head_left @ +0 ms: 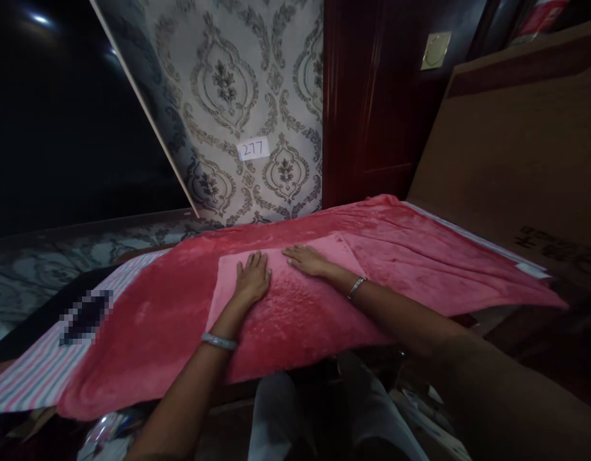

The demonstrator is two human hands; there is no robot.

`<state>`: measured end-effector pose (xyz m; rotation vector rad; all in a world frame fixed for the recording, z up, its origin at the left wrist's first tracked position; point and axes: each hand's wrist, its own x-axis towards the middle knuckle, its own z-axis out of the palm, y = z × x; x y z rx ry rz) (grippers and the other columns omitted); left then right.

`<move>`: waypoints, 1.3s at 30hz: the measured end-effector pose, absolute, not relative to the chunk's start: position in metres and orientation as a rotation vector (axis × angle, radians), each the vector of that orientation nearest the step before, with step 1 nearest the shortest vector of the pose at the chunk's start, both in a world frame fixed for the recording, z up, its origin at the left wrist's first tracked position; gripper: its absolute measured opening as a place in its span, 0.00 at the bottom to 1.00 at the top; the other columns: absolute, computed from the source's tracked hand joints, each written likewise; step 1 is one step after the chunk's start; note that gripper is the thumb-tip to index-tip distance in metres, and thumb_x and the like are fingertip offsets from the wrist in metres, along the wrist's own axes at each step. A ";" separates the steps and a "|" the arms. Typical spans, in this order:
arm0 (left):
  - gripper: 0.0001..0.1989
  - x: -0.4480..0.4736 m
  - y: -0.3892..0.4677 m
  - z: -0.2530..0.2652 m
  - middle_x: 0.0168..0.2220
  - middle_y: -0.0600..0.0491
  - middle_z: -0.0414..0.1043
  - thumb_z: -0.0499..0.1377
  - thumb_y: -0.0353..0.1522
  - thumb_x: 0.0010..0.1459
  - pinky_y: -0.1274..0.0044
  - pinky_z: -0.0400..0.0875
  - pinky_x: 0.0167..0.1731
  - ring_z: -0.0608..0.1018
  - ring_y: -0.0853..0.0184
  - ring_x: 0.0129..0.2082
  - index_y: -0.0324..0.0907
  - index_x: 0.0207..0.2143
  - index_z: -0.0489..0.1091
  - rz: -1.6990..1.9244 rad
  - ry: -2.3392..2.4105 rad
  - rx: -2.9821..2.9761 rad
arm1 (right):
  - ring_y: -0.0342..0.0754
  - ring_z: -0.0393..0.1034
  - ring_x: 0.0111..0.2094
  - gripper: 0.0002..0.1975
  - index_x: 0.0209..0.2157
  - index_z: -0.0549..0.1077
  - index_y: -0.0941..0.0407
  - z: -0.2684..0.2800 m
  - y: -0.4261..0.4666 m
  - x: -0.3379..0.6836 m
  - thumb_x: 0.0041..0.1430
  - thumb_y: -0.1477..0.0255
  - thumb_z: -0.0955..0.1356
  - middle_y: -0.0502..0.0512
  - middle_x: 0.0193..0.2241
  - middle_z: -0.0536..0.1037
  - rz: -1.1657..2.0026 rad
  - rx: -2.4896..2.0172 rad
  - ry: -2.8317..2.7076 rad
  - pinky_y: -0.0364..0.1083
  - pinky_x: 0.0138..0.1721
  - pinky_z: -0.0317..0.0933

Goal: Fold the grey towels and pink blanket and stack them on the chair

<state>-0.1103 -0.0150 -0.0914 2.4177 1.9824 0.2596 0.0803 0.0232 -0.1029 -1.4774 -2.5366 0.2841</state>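
A pink cloth (pixel 295 314), plush in texture, lies spread near the front edge of a larger red-pink blanket (pixel 165 320). My left hand (pixel 253 280) rests flat on the cloth's upper left part, fingers stretched out and pointing away from me. Over to the right, my right hand (pixel 305 260) lies flat near the cloth's far edge, its fingers pointing left. Neither hand grips anything. Below the blanket, a striped cloth (pixel 125 272) shows at the left and along the right back edge.
A large dark screen (pixel 74 115) stands at the back left. Patterned wallpaper (pixel 223 83) bears a paper label (pixel 253 148) reading 277. Leaning at the right is a big cardboard box (pixel 526 147). A blurred dark object (pixel 86 317) lies on the striped cloth.
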 end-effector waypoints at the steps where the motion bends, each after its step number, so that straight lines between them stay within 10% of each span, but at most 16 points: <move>1: 0.28 -0.112 -0.014 -0.097 0.71 0.40 0.49 0.45 0.33 0.67 0.50 0.45 0.67 0.52 0.53 0.71 0.36 0.68 0.56 0.225 2.011 2.417 | 0.57 0.47 0.70 0.27 0.68 0.60 0.57 -0.102 0.012 0.073 0.72 0.66 0.55 0.60 0.69 0.56 0.249 -1.506 -2.491 0.61 0.67 0.46; 12: 0.29 -0.121 -0.013 -0.121 0.72 0.42 0.47 0.41 0.35 0.68 0.51 0.46 0.67 0.51 0.53 0.72 0.37 0.69 0.53 0.195 2.046 2.464 | 0.57 0.37 0.72 0.29 0.69 0.59 0.52 -0.137 -0.041 0.119 0.71 0.58 0.58 0.57 0.70 0.51 0.058 -1.550 -2.469 0.67 0.69 0.33; 20: 0.29 -0.119 -0.011 -0.123 0.71 0.41 0.49 0.41 0.34 0.67 0.50 0.47 0.67 0.53 0.52 0.71 0.37 0.69 0.55 0.237 2.043 2.488 | 0.61 0.44 0.71 0.30 0.70 0.54 0.54 -0.139 -0.034 0.235 0.70 0.63 0.56 0.62 0.70 0.51 0.184 -2.156 -2.027 0.68 0.64 0.47; 32: 0.29 -0.122 -0.011 -0.125 0.70 0.42 0.51 0.42 0.34 0.67 0.51 0.49 0.66 0.54 0.54 0.71 0.39 0.68 0.56 0.283 2.059 2.505 | 0.57 0.45 0.71 0.30 0.69 0.57 0.55 -0.108 0.001 0.054 0.69 0.61 0.59 0.58 0.70 0.52 0.104 -1.394 -2.529 0.62 0.69 0.40; 39: 0.29 -0.126 -0.005 -0.131 0.70 0.43 0.52 0.41 0.36 0.68 0.53 0.51 0.66 0.56 0.54 0.70 0.41 0.68 0.57 0.263 2.054 2.542 | 0.57 0.49 0.69 0.28 0.66 0.63 0.55 -0.134 0.042 0.131 0.70 0.60 0.57 0.62 0.68 0.58 0.107 -1.822 -2.189 0.64 0.67 0.42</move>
